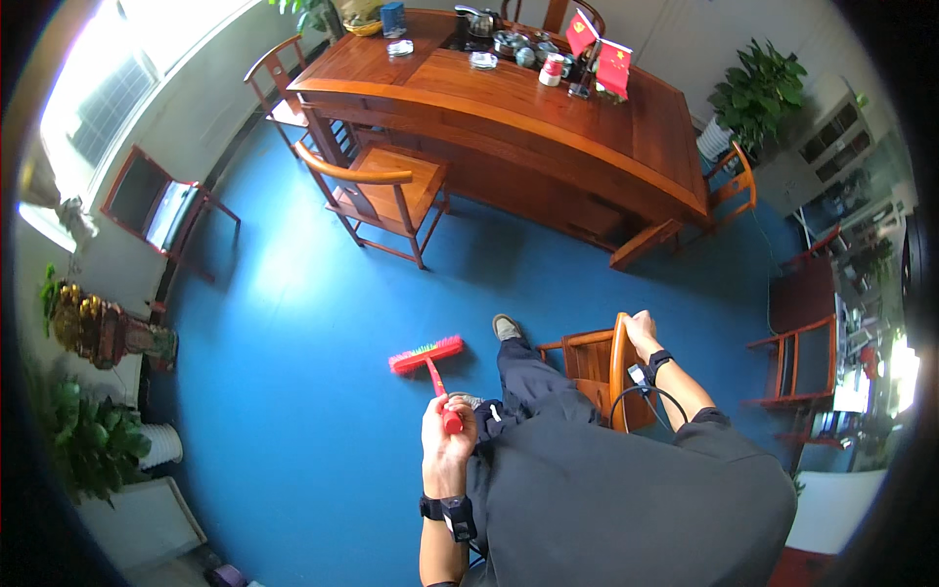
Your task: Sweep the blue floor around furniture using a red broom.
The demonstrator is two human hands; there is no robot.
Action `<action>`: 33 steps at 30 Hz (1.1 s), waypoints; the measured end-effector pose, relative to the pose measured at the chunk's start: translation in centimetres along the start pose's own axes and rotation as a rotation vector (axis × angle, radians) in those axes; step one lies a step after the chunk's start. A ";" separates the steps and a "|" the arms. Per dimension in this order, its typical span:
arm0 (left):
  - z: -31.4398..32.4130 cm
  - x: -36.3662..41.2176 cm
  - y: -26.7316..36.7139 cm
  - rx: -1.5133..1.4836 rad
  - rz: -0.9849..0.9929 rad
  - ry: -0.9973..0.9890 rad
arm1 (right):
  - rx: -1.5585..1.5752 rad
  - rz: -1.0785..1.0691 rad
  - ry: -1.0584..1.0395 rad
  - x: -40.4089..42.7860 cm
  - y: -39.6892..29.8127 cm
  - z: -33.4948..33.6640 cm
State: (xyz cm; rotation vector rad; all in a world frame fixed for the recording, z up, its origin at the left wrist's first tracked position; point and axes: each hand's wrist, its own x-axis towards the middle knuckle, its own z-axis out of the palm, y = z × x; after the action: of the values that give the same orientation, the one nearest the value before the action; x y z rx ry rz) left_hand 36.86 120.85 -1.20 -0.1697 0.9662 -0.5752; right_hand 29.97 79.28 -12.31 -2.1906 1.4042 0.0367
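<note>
My left hand (444,444) is closed around the red handle of a push broom (426,356), near the handle's upper end. The broom's wide head, with red and some green bristles, is low over or on the blue floor ahead of my feet; whether it touches cannot be made out. My right hand (641,332) grips the curved top rail of a wooden armchair (620,359) at my right side. Part of that chair is hidden behind my body. Both wrists wear dark straps with small devices, and a cable hangs by the right one.
A large wooden tea table (506,95) stands ahead, with a wooden chair (396,187) at its near left side. Along the left wall are a framed panel on a stand (172,209), a golden carved ornament (103,326) and a potted plant (95,433). More chairs (799,359) line the right.
</note>
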 end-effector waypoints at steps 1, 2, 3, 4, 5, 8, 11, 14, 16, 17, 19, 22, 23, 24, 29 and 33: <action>0.5 0.2 -0.1 -0.008 -0.014 0.004 | 0.067 0.029 -0.119 -0.5 0.7 0.1; 1.1 0.3 -0.3 0.008 -0.025 0.028 | 0.136 0.089 -0.153 -1.0 1.2 0.8; 1.6 0.0 -0.9 0.033 -0.039 0.044 | 0.260 -0.023 -0.088 -0.2 5.3 3.1; 2.1 0.0 -1.0 0.021 -0.060 0.061 | 0.183 0.007 -0.126 -0.9 5.2 3.5; 2.4 0.0 -1.0 0.008 -0.081 0.077 | 0.106 0.034 -0.165 -1.5 5.0 4.0; 2.6 0.2 -0.8 -0.042 -0.091 0.075 | 0.457 0.320 -0.245 -4.1 1.0 3.0; 3.4 0.0 -1.0 -0.058 -0.080 0.089 | 0.635 0.419 -0.388 -2.7 2.4 3.3; 3.6 0.9 -0.3 -0.048 -0.061 0.051 | 0.647 0.415 -0.471 -2.4 1.6 2.4; 4.0 1.4 0.0 -0.064 -0.072 0.044 | 0.679 0.413 -0.472 -2.2 1.9 2.5; 4.3 1.6 0.0 -0.081 -0.085 0.036 | 0.679 0.416 -0.472 -1.7 1.8 2.6; 5.6 1.7 -0.6 -0.079 -0.060 0.036 | 0.702 0.418 -0.428 -0.6 1.3 2.7; 6.6 2.4 -0.3 -0.046 0.002 0.022 | 0.811 0.433 -0.352 2.0 0.0 3.1; 6.9 2.7 -0.3 -0.049 0.018 0.026 | 0.845 0.442 -0.322 2.8 -0.7 3.1; 7.4 2.9 -0.5 -0.058 0.026 0.024 | 0.877 0.435 -0.305 3.4 -1.4 3.1; 9.7 4.8 -1.5 -0.087 0.042 0.037 | 0.936 0.535 -0.220 7.5 -2.9 5.0; 11.0 5.9 -2.4 -0.112 0.073 0.070 | 0.873 0.535 -0.190 8.9 -5.8 4.5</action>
State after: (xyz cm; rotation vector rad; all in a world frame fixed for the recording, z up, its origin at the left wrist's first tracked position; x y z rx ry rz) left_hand 47.51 114.43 1.68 -0.2139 1.0692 -0.4629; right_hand 40.19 75.66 -16.40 -1.0572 1.4753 -0.1464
